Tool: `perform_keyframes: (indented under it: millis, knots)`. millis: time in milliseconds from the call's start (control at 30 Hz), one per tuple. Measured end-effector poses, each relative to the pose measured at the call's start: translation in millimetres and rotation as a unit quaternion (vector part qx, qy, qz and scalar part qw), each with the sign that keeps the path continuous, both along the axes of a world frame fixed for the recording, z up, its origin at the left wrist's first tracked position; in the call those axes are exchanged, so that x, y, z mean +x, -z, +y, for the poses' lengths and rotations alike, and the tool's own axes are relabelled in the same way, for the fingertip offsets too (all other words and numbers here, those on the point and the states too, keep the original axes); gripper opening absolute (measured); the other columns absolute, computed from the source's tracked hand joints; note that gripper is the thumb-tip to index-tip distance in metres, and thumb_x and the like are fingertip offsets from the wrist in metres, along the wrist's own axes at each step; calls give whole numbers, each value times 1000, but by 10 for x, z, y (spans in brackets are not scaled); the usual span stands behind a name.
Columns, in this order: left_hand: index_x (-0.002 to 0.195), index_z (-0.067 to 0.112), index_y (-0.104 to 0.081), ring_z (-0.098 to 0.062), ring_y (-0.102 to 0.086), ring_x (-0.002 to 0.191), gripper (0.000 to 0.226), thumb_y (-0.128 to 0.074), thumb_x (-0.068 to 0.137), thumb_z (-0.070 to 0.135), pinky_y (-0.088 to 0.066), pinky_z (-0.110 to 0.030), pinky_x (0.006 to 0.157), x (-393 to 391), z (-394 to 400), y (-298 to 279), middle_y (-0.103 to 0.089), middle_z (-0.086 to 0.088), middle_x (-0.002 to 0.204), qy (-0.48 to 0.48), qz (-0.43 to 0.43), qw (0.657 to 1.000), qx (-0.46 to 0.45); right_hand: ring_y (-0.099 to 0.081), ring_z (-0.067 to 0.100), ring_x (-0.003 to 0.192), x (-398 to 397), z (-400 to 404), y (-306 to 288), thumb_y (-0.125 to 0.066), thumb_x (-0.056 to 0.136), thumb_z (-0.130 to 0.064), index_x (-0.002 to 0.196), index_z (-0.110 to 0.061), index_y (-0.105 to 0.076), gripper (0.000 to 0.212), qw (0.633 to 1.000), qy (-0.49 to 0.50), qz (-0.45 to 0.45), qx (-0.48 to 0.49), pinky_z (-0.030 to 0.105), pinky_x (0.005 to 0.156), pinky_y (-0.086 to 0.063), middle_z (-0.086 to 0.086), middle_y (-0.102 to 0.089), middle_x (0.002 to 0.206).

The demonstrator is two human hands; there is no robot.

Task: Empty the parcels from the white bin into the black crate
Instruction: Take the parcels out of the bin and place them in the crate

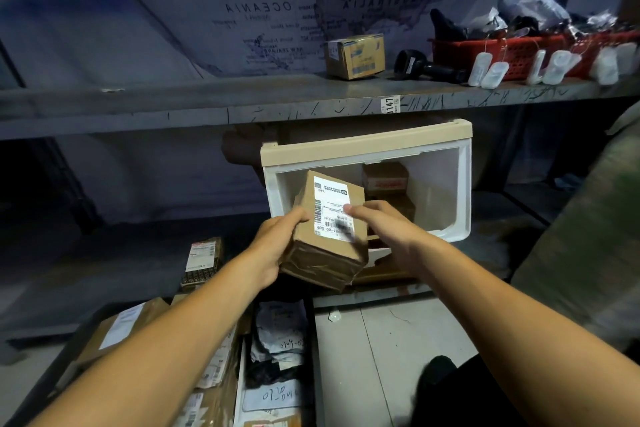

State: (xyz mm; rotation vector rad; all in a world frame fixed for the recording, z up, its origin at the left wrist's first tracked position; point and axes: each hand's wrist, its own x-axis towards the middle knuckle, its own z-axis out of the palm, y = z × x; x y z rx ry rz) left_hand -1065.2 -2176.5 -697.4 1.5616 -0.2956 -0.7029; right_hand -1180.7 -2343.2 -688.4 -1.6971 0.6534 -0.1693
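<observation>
- Left hand [277,246] wrapped around the left side of a brown cardboard parcel [327,236] at centre frame, fingers curled over its near-left edge and carrying it.
- Right hand [384,230] against the parcel's right side, thumb tip pressed onto the white shipping label [330,208], fingers curled behind the box; label partly blurred.
- Parcel held tilted, label face toward the camera, in front of the mouth of the white bin [446,184].
- White bin tipped on its side on the lower shelf, right of centre, opening toward the camera, beige rim [363,146] on top; more brown parcels inside [384,180], toward the back wall.
- Black crate [313,340] at lower centre-left under the forearms, already holding brown parcels and grey mail bags with handwritten labels [273,395].
- Small labelled packet [202,260] standing on the lower shelf, left of the held parcel, apart from it.
- Upper shelf edge [242,107] running across the frame above the bin; on it a cardboard box [355,57], a black barcode scanner [426,66] and a red basket [519,52] at upper right.
- Pale floor [381,340] open to the right of the crate.
</observation>
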Motion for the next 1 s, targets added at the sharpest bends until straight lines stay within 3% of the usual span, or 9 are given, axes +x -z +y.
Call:
perform_keyframes:
  millis: [67, 167, 300, 500, 633, 800, 867, 933, 1000]
  knots:
    - [110, 16, -74, -26, -71, 88, 34, -58, 91, 38, -51, -32, 73, 37, 31, 5, -77, -12, 106, 4, 13, 1000, -7, -46, 19, 120, -10, -21, -37, -66, 88, -60, 153, -21, -32, 83, 999, 23, -9, 23, 41, 99, -36, 2, -44, 150]
    - [105, 17, -75, -28, -68, 98, 35, -53, 93, 41, -49, -35, 79, 58, 68, 2, -76, -10, 108, 23, 45, 999, -17, -57, 27, 121, -22, -83, -25, -69, 68, -74, 144, -25, -45, 94, 999, 21, 6, 45, 52, 102, -47, 4, -59, 137]
    - [98, 16, -72, -23, -67, 82, 29, -51, 93, 36, -49, -32, 72, 42, 92, 1, -74, -12, 100, 45, 89, 994, -39, -64, 30, 111, -40, -132, -40, -60, 89, -60, 126, -27, -60, 50, 995, 22, -3, 93, 52, 94, -49, 9, -70, 119]
    - [99, 16, -72, -24, -67, 83, 30, -53, 92, 38, -48, -33, 75, 23, 86, -6, -75, -11, 100, 49, 124, 990, -43, -62, 35, 113, -52, -162, -88, -65, 88, -52, 116, -26, -64, 38, 981, 65, -36, 177, 56, 96, -53, 15, -68, 118]
    - [116, 23, -71, -28, -68, 106, 47, -62, 88, 59, -50, -49, 97, 91, 54, 25, -73, -8, 118, 7, 142, 988, -60, -58, 39, 111, -75, -175, -96, -69, 85, -52, 131, -25, -55, 56, 970, 100, -37, 218, 63, 81, -58, 18, -56, 128]
    - [136, 20, -53, -44, -57, 123, 73, -65, 82, 67, -43, -69, 100, 55, 34, 71, -58, -18, 136, -2, 164, 986, -37, -54, 41, 106, -116, -224, -67, -73, 86, -49, 128, -24, -44, 57, 950, 169, -50, 257, 61, 84, -57, 15, -45, 121]
    - [139, 27, -49, -47, -51, 129, 78, -71, 75, 65, -41, -72, 97, -9, -39, 98, -52, -17, 142, 16, 180, 982, -56, -57, 38, 102, -86, -174, -43, -82, 76, -51, 132, -24, -46, 73, 949, 165, -65, 262, 59, 78, -60, 15, -49, 125]
    - [132, 28, -53, -46, -54, 125, 76, -76, 69, 63, -40, -74, 98, -65, -104, 87, -57, -13, 135, 16, 183, 980, -74, -59, 41, 105, -34, -127, 5, -94, 54, -53, 140, -25, -42, 105, 949, 165, -70, 261, 58, 67, -61, 18, -50, 130]
    - [130, 28, -58, -42, -56, 123, 67, -78, 74, 57, -45, -72, 95, -49, -132, 80, -59, -11, 131, -16, 174, 981, -84, -58, 44, 111, -44, -65, -15, -93, 54, -58, 136, -24, -44, 102, 958, 138, -47, 247, 56, 65, -61, 18, -52, 131]
